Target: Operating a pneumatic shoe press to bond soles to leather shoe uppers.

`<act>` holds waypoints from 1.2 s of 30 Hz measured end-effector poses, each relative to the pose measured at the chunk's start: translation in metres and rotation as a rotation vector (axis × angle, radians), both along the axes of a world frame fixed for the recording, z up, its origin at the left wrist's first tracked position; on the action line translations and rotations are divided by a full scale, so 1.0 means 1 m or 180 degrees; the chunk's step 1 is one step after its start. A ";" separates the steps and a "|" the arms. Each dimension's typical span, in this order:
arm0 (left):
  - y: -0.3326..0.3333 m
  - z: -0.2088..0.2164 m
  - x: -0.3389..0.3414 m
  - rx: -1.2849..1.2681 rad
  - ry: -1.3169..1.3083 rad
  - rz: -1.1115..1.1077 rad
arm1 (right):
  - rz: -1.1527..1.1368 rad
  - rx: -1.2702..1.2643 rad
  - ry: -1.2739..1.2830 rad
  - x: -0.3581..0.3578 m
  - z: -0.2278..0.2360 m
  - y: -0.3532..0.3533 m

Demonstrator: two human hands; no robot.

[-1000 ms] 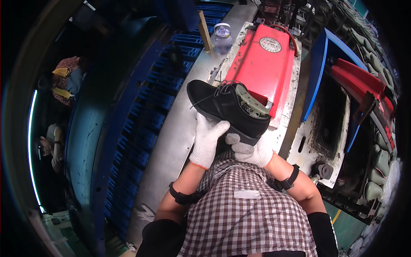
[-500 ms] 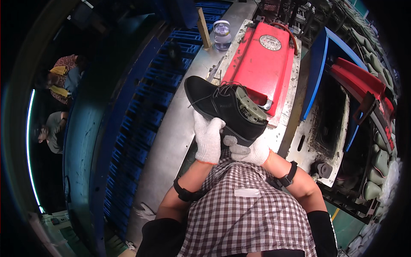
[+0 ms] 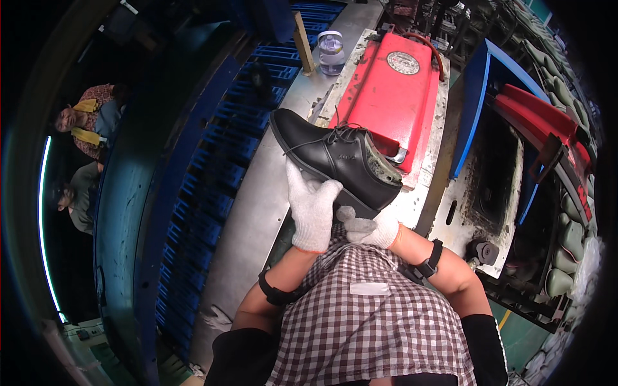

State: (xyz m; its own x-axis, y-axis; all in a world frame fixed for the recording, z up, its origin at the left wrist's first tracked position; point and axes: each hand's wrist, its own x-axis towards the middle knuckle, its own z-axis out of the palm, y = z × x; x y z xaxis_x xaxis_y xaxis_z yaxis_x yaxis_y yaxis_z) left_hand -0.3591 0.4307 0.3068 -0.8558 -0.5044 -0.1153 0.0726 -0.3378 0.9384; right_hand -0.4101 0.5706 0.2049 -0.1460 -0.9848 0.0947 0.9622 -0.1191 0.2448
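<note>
A black lace-up shoe [image 3: 328, 154] is held side-on in front of me, toe to the upper left and heel to the lower right. Inside its collar sits a worn grey-green shoe last [image 3: 381, 166]. My left hand [image 3: 312, 209], in a white knit glove, grips the sole edge from below, near the forefoot. At the heel, my gloved right hand [image 3: 372, 229] is closed with curled, grey-stained fingertips; the shoe partly hides its grip. Thin dark laces are tied loosely, one end hanging over the upper.
Beyond the shoe stands a red machine cover [image 3: 402, 90] on a whitish base. A clear bottle [image 3: 331, 55] rests on the metal ledge [image 3: 241, 219], beside a blue slatted conveyor [image 3: 219, 167]. To the right are a blue-framed machine [image 3: 492, 167] and racked lasts [image 3: 566, 244]. Two people are at far left.
The shoe has turned slightly in my hands and shifted a little left, showing more of its smooth side. Both hands keep their places on it.
</note>
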 end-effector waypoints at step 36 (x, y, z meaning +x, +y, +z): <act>-0.048 -0.050 0.016 0.1885 -0.0425 -0.0457 | -0.0394 0.2334 0.2347 -0.007 0.026 -0.018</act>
